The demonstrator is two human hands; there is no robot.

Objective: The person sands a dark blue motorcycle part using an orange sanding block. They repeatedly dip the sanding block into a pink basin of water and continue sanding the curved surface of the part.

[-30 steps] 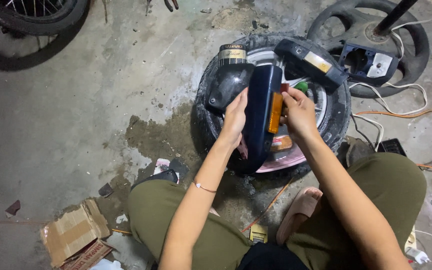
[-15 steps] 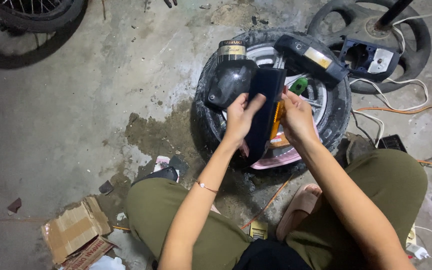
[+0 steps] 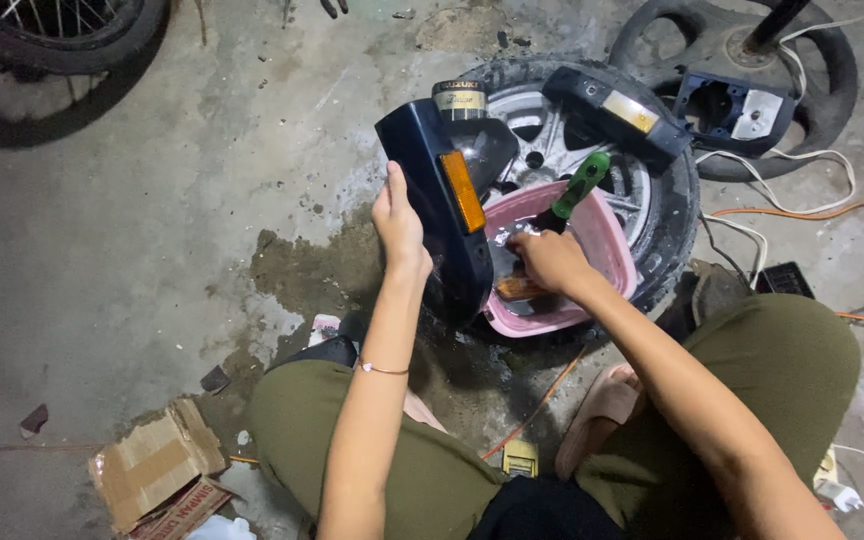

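1. Dark blue plastic panel (image 3: 442,225) with orange reflector is clamped upright by the left hand (image 3: 399,225) at the pink basin's (image 3: 614,240) left rim, atop the wheel (image 3: 592,150).
2. Right hand (image 3: 549,262) is closed on something inside the basin; what it is cannot be told.
3. Risk: wet panel may slip from the single-handed hold and tip the basin onto the concrete floor (image 3: 152,250).

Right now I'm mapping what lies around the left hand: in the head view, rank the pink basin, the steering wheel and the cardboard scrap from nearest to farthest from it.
1. Pink basin: just right of the left hand, behind the dark panel it grips.
2. Cardboard scrap: lower left, on the floor by the knee.
3. Steering wheel: top right, beyond the tyre.
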